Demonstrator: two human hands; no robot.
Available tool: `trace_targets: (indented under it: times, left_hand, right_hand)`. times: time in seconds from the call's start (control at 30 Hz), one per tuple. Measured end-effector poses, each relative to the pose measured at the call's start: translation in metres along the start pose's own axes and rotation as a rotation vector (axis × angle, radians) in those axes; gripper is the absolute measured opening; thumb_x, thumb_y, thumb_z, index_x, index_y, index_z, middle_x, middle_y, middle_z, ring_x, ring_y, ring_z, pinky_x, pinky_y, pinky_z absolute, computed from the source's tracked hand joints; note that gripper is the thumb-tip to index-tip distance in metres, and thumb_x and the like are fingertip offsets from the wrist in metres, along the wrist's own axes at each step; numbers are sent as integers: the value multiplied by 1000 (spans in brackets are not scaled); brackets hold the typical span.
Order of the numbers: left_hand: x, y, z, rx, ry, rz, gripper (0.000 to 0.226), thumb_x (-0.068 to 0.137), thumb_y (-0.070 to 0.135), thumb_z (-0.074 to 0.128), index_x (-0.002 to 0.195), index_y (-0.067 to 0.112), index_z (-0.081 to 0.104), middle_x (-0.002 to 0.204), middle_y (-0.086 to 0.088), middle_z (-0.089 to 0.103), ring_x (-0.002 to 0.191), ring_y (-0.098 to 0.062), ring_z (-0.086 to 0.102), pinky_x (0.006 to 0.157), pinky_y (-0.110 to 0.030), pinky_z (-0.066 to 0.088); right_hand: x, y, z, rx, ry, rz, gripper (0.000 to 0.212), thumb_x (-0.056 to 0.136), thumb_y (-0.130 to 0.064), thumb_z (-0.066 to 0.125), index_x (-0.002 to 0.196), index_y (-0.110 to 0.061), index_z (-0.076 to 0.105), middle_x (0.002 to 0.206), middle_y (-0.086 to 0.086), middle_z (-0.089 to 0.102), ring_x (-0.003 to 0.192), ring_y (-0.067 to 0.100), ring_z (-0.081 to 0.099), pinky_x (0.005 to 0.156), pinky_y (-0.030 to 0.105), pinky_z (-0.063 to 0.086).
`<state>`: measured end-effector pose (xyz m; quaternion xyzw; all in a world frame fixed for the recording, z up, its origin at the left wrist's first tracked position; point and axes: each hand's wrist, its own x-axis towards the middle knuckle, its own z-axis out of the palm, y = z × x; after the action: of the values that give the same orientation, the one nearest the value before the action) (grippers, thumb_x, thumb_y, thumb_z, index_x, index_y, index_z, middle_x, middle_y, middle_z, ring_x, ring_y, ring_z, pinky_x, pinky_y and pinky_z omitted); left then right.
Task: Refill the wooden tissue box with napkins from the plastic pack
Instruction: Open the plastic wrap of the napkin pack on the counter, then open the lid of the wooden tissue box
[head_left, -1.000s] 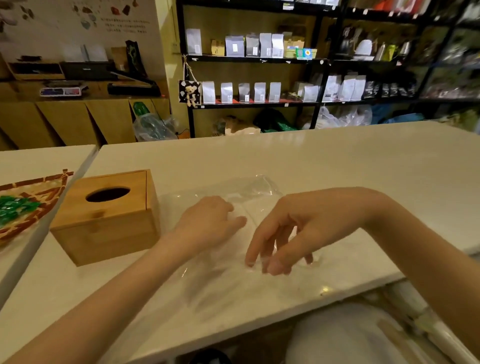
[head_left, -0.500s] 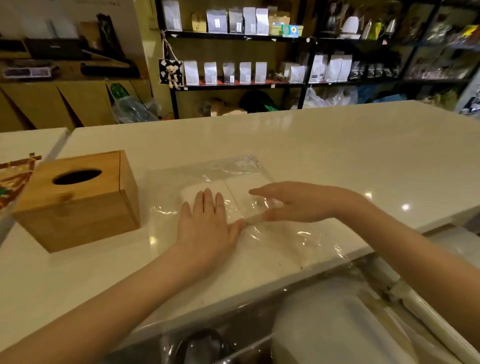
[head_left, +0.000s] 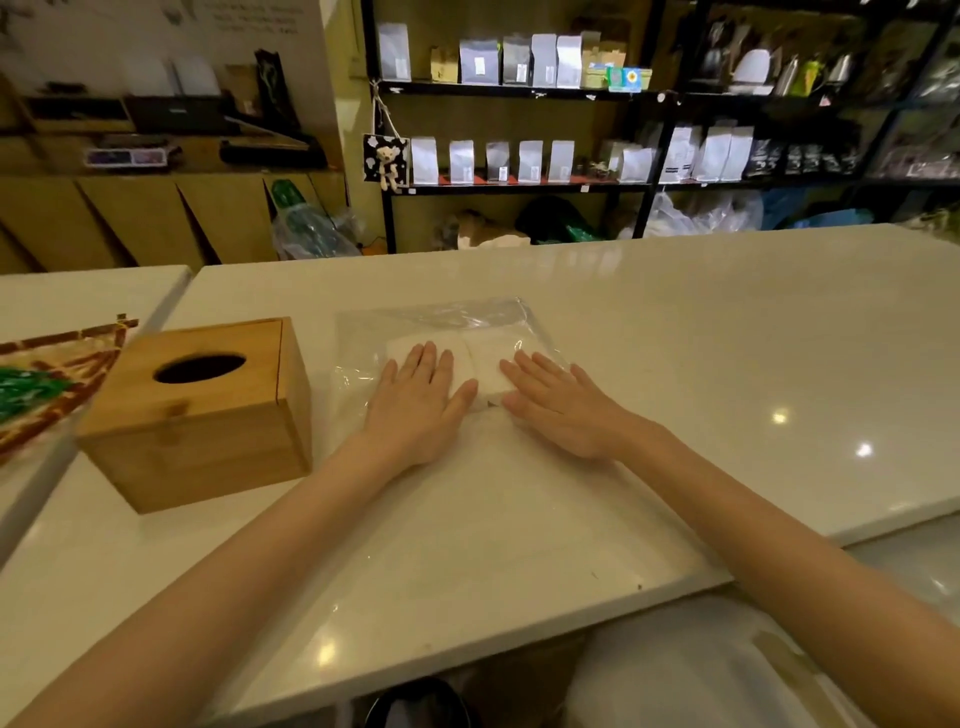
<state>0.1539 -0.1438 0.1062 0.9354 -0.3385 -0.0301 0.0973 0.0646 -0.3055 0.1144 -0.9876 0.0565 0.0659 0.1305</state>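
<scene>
The wooden tissue box (head_left: 208, 415) stands closed on the white counter at the left, its oval slot on top. To its right lies a clear plastic pack (head_left: 441, 322) with two stacks of white napkins (head_left: 483, 358) inside. My left hand (head_left: 415, 405) lies flat, palm down, on the left stack. Flat on the right stack, fingers together and pointing away from me, rests my right hand (head_left: 561, 405). Neither hand grips anything. The pack's near part is hard to make out on the white top.
The white counter (head_left: 727, 364) stretches far to the right and back. A second counter at the left carries a woven tray (head_left: 57, 374) with green items, across a narrow gap. Shelves with pouches stand behind. The counter's front edge runs close to my body.
My right hand turned from lying sideways across the napkins to flat beside my left, which slid up onto the left stack. One second ago both hands were curled and fingering the plastic.
</scene>
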Motion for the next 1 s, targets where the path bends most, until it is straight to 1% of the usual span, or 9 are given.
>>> trace_targets:
  times: [0.23, 0.37, 0.5, 0.6, 0.67, 0.7, 0.83, 0.9, 1.0]
  left_hand:
    - [6, -7, 5, -43, 48, 19, 61, 94, 46, 12, 147, 15, 4, 158, -6, -3, 145, -16, -6, 117, -38, -5]
    - [-9, -3, -17, -129, 57, 72, 60, 95, 45, 15, 146, 17, 0, 158, 1, -9, 144, -10, -10, 115, -31, -9]
    - [-46, -8, -69, -315, 183, 202, 57, 93, 48, 25, 145, 30, 11, 151, 22, -9, 133, 10, -10, 110, -19, -6]
    - [-72, -42, -105, -346, 223, 168, 57, 87, 57, 32, 140, 43, 14, 134, 37, -8, 119, 23, -11, 103, -16, -5]
    - [-84, -75, -121, -349, 201, 133, 69, 75, 73, 31, 138, 47, 18, 134, 40, -3, 115, 32, -9, 104, -18, -3]
    - [-88, -92, -127, -338, 182, 96, 82, 65, 81, 30, 138, 47, 20, 136, 39, 0, 118, 31, -5, 106, -20, -1]
    - [-105, -150, -128, -246, 39, -161, 114, 42, 87, 47, 142, 38, 19, 154, 19, 10, 141, -5, 12, 115, -36, 12]
    - [-112, -166, -121, -264, -17, -199, 130, 29, 92, 46, 143, 36, 17, 155, 16, 11, 141, -10, 14, 116, -38, 14]
    - [-114, -177, -116, -300, -10, -185, 133, 26, 91, 50, 143, 36, 17, 152, 21, 14, 140, -8, 15, 116, -37, 14]
  right_hand:
    - [6, 1, 2, -53, 31, -2, 60, 94, -53, 13, 147, -30, -3, 158, -6, -5, 145, 9, -6, 117, 41, -7]
    - [11, -10, -19, -54, 67, 16, 58, 95, -51, 20, 147, -26, 14, 159, -1, 4, 145, 16, 7, 118, 41, 5]
    - [17, -47, -44, -11, 257, -162, 57, 94, -51, 28, 145, -26, 23, 157, -2, 17, 144, 15, 13, 116, 36, 9]
    - [19, -91, -51, 143, 242, -350, 61, 90, -54, 35, 145, -31, 20, 156, -8, 18, 143, 10, 13, 113, 29, 11]
    - [20, -119, -49, 159, 189, -450, 66, 89, -54, 40, 146, -30, 17, 157, -9, 15, 143, 7, 11, 111, 25, 10]
    - [22, -132, -46, 158, 153, -484, 70, 88, -55, 43, 146, -29, 15, 157, -9, 13, 143, 7, 10, 110, 23, 10]
    - [41, -165, -34, 101, 65, -522, 84, 83, -61, 46, 148, -24, 7, 158, -5, 6, 144, 10, 8, 114, 29, 11]
    - [51, -173, -27, 39, 53, -536, 86, 83, -63, 43, 148, -21, 5, 159, -3, 4, 145, 12, 5, 114, 28, 8]
    - [60, -175, -20, -56, 73, -566, 84, 84, -66, 35, 148, -20, 5, 159, -2, 3, 145, 11, 3, 111, 24, 1]
